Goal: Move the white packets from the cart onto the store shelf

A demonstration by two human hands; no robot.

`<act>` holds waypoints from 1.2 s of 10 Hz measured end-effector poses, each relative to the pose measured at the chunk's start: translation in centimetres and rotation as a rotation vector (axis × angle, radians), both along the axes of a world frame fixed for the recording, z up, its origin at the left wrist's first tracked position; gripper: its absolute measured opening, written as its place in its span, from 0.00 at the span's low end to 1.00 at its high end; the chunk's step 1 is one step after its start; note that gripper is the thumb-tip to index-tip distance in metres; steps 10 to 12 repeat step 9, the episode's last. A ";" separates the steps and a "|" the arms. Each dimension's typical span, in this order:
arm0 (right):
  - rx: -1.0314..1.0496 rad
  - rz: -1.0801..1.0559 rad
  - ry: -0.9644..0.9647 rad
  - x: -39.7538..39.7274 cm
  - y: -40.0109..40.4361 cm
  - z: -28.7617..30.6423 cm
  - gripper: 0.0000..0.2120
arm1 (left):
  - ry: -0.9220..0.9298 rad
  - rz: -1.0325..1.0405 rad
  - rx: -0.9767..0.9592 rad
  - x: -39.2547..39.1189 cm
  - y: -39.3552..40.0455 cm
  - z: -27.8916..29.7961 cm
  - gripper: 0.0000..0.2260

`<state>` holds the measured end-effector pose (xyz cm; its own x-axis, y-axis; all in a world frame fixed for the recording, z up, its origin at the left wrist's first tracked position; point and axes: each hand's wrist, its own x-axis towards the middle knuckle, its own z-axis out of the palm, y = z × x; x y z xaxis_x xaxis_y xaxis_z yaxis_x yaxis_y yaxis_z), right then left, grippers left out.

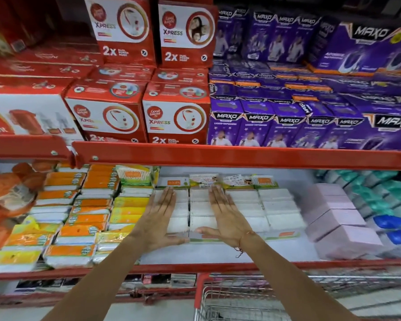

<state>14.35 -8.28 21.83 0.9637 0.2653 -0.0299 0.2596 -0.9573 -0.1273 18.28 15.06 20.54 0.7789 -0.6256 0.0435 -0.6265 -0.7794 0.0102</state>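
Note:
Several white packets (245,202) lie in rows on the lower store shelf (218,266). My left hand (159,216) lies flat, fingers stretched out, along the left side of the two middle rows of white packets. My right hand (226,215) lies flat along their right side, thumb pointing inward at the front edge. Both palms press on the packets without gripping any. The cart (252,297), a wire basket with a red frame, stands at the bottom right below the shelf; its contents are not visible.
Orange and yellow packets (79,216) fill the shelf to the left. Pale pink blocks (340,218) and green and blue packets (394,205) sit to the right. The upper shelf holds red boxes (171,114) and purple boxes (287,121) behind a red rail (241,156).

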 end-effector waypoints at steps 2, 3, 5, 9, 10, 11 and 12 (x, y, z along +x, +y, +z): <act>-0.003 -0.071 -0.044 -2.8 -9.3 2.1 0.52 | 0.003 -0.118 -0.068 -1.6 -8.6 1.4 0.53; -0.070 -0.126 0.047 -3.8 -15.1 1.4 0.53 | 0.018 -0.159 -0.034 -2.0 -14.0 0.8 0.52; -0.145 -0.077 0.089 -3.8 -19.2 -1.1 0.57 | -0.008 -0.083 0.015 -2.2 -18.1 -1.2 0.49; -0.099 -0.118 0.004 -5.6 -17.1 0.8 0.54 | -0.035 -0.050 -0.019 -5.7 -18.6 0.8 0.38; -0.099 -0.118 0.004 -5.6 -17.1 0.8 0.54 | -0.035 -0.050 -0.019 -5.7 -18.6 0.8 0.38; -0.099 -0.118 0.004 -5.6 -17.1 0.8 0.54 | -0.035 -0.050 -0.019 -5.7 -18.6 0.8 0.38; -0.099 -0.118 0.004 -5.6 -17.1 0.8 0.54 | -0.035 -0.050 -0.019 -5.7 -18.6 0.8 0.38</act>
